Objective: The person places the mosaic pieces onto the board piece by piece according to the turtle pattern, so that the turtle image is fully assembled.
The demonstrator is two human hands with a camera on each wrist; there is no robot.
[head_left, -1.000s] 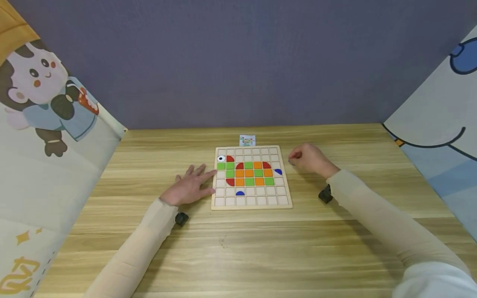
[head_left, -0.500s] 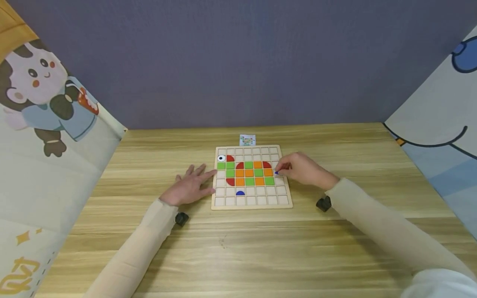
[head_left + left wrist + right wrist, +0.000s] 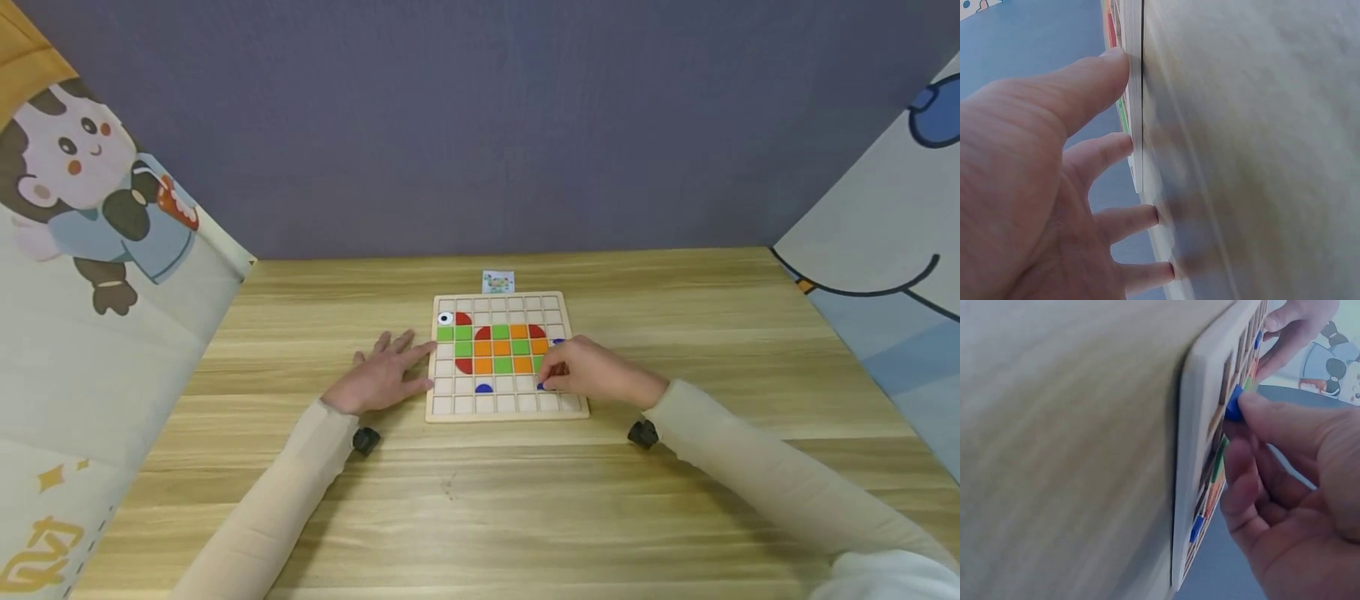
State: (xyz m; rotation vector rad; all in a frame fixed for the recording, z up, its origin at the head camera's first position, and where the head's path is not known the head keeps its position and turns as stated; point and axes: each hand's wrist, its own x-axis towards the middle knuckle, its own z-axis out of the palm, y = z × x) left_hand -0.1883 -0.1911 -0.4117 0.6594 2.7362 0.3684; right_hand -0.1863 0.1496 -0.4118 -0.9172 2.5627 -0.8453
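Note:
A square wooden grid board [image 3: 517,413] lies on the table, with green, orange and red pieces set in its cells. My right hand [image 3: 592,372] is over the board's right part and pinches a small blue piece [image 3: 1234,405] between thumb and fingertips, at a cell in the lower right. Another blue piece [image 3: 557,342] sits at the right edge, partly behind that hand. A blue half-round piece [image 3: 483,388] lies in a lower cell. My left hand [image 3: 381,375] rests with spread fingers at the board's left edge, thumb and index finger touching the frame.
Behind the board lies a small printed card [image 3: 498,282] with a picture on it. The wooden table [image 3: 480,517] reaches back to a dark upright panel [image 3: 510,133]. Walls with cartoon drawings stand at both sides.
My right hand has come from the table right of the board, passing the right-edge blue piece, to the lower right cells with a blue piece. My left hand has stayed in place.

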